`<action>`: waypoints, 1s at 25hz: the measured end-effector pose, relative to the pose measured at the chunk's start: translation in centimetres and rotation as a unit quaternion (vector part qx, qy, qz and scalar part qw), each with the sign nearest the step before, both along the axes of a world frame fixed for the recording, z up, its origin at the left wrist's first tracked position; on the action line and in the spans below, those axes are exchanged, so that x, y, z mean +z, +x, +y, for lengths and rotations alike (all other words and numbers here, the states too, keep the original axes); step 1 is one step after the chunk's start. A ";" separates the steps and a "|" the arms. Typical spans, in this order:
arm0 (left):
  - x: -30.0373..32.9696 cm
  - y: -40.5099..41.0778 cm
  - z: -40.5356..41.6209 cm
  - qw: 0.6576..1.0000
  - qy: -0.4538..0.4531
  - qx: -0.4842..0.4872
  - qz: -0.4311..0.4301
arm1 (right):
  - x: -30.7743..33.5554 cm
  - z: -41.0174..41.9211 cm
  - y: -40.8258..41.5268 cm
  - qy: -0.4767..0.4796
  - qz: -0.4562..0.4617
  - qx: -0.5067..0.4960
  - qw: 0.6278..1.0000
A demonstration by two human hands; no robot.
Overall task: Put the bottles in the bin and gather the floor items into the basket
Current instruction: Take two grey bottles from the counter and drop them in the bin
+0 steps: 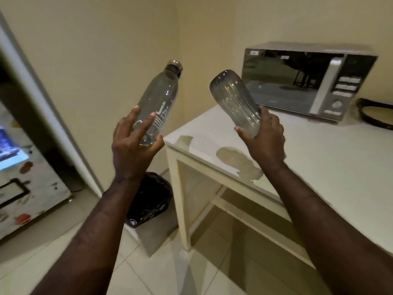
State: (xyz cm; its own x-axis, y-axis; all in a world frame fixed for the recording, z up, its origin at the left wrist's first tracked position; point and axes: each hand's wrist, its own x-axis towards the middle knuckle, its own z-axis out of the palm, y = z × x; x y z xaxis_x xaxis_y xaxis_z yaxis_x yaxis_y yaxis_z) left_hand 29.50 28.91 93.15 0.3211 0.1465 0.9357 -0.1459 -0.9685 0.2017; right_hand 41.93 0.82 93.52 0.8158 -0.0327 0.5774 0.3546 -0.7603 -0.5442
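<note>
My left hand (133, 145) grips the base of a smoky clear bottle (161, 94) with a metal cap, tilted up and to the right. In my right hand (265, 137) is a second grey ribbed bottle (234, 99), held by its lower part with its round bottom end pointing up and left. Both bottles are raised in the air in front of the wall corner. On the floor below my left wrist stands a bin lined with a black bag (153, 201), partly hidden by my left forearm. No basket shows in view.
A white table (329, 167) with worn patches on its top stands at the right, carrying a silver microwave (308, 79) and a dark round tray (378, 112). A fridge with patterned stickers (23, 167) stands at the left. The floor is pale tile.
</note>
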 end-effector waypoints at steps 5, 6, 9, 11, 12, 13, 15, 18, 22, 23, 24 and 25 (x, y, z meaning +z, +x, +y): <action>-2.5 -5.0 9.6 0.994 -0.030 0.099 0.030 | -0.6 13.1 0.9 -0.007 0.013 0.108 0.994; -3.0 -5.7 11.4 0.992 -0.037 0.118 0.036 | -0.8 15.9 1.2 -0.001 0.018 0.128 0.992; -4.1 -6.9 16.4 0.983 -0.076 0.163 0.041 | -1.2 23.3 2.4 0.023 0.034 0.190 0.981; -4.7 -7.0 19.5 0.974 -0.105 0.197 0.047 | -1.1 28.1 3.6 0.052 0.053 0.235 0.969; -5.1 -7.0 20.8 0.969 -0.113 0.214 0.055 | -1.1 30.3 4.2 0.066 0.062 0.252 0.964; -5.6 -6.9 21.9 0.964 -0.119 0.227 0.065 | -1.2 32.3 4.7 0.075 0.068 0.266 0.959; -6.9 -6.8 23.8 0.955 -0.131 0.251 0.088 | -1.9 35.8 5.5 0.087 0.083 0.290 0.949; -9.3 -6.1 26.2 0.939 -0.159 0.276 0.128 | -4.1 40.2 6.4 0.091 0.119 0.316 0.937; -12.9 -4.6 29.6 0.926 -0.218 0.269 0.152 | -8.7 45.0 7.5 0.073 0.167 0.324 0.928; -13.8 -4.0 30.5 0.925 -0.226 0.262 0.158 | -10.1 45.9 7.7 0.066 0.179 0.319 0.928; -14.8 -3.5 31.6 0.923 -0.233 0.256 0.165 | -11.5 46.9 8.1 0.059 0.190 0.314 0.928; -15.7 -2.9 32.7 0.922 -0.239 0.249 0.173 | -12.9 47.8 8.4 0.052 0.201 0.308 0.929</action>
State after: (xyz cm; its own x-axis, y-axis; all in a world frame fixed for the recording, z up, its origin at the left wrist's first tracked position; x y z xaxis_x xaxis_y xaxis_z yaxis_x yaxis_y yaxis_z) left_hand 26.63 61.64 77.40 0.3700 0.7260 0.5797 0.4471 -0.6861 0.5738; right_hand 50.33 48.67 80.59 0.8471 0.4727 0.2426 0.4578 -0.4174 -0.7850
